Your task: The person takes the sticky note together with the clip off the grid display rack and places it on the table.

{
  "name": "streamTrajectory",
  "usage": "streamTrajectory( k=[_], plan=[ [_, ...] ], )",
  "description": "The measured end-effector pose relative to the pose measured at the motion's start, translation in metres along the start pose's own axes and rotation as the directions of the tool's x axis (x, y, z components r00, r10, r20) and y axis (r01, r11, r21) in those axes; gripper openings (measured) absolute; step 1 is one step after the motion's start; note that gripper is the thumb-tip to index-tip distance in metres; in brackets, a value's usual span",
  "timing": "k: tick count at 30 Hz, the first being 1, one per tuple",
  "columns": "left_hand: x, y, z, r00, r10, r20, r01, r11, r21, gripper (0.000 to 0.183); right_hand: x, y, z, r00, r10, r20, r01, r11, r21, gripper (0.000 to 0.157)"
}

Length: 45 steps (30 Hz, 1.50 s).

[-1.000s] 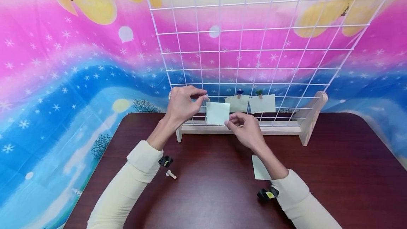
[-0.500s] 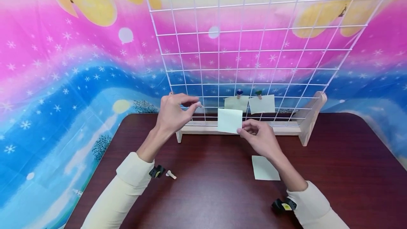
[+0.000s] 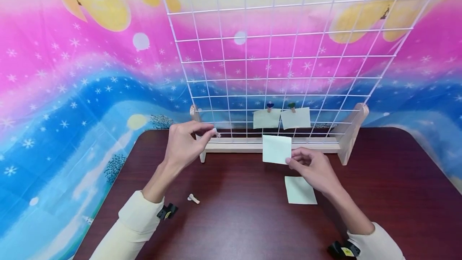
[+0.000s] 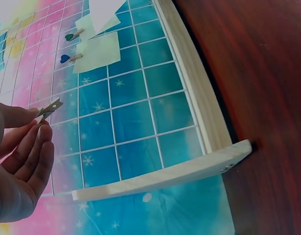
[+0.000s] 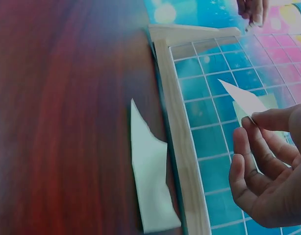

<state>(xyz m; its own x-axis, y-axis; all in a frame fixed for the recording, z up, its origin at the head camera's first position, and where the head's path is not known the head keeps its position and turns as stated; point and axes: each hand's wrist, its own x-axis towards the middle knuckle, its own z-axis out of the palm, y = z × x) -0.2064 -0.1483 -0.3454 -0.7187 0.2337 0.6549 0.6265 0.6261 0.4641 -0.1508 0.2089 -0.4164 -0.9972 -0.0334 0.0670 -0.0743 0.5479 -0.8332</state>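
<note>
A small wooden clothespin (image 4: 51,108) is pinched between the thumb and index finger of my left hand (image 3: 185,141), in front of the grid's lower left part. My right hand (image 3: 314,167) pinches a pale green paper note (image 3: 276,149) by its lower right corner, held up before the grid's base. Behind it, two notes hang on the white wire grid (image 3: 246,57): one note (image 3: 266,119) under a clothespin with a blue heart (image 3: 270,105), the other note (image 3: 296,118) under a clothespin with a green heart (image 3: 291,105).
Below my right hand another pale green note (image 3: 300,190) lies on the dark red-brown table (image 3: 234,228). A loose clothespin (image 3: 193,198) lies further left. Wooden feet (image 3: 353,133) and a wooden bar (image 3: 234,146) support the grid. A patterned cloth (image 3: 90,103) hangs behind.
Both hands have drawn back from the grid and apart, the left one leftward with the clothespin, the right one to the right and down with the note. The note on the table is now uncovered.
</note>
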Motion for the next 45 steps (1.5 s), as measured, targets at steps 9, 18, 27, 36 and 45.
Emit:
streamTrajectory(
  k=[9,18,27,36,45],
  plan=[
    [-0.024,-0.002,-0.011,0.996,-0.090,-0.001,0.090,0.996,0.013,0.016,-0.017,0.016,-0.018,1.000,0.017,0.000,-0.017,0.998,-0.061,0.021],
    [-0.048,-0.005,-0.021,0.980,-0.194,0.030,0.194,0.981,0.026,0.018,-0.030,0.031,-0.032,0.997,0.074,0.005,-0.073,0.993,-0.087,0.025],
    [-0.078,-0.014,-0.027,0.960,-0.277,0.027,0.276,0.960,0.045,0.017,-0.048,0.051,-0.049,0.992,0.124,0.030,-0.119,0.986,-0.113,0.030],
    [-0.099,-0.020,-0.028,0.929,-0.363,0.075,0.361,0.932,0.037,0.016,-0.065,0.074,-0.069,0.978,0.203,0.041,-0.195,0.970,-0.143,0.036],
    [-0.118,-0.022,-0.031,0.891,-0.435,0.133,0.433,0.900,0.045,0.013,-0.071,0.080,-0.081,0.972,0.229,0.057,-0.214,0.957,-0.195,0.037]
  ],
)
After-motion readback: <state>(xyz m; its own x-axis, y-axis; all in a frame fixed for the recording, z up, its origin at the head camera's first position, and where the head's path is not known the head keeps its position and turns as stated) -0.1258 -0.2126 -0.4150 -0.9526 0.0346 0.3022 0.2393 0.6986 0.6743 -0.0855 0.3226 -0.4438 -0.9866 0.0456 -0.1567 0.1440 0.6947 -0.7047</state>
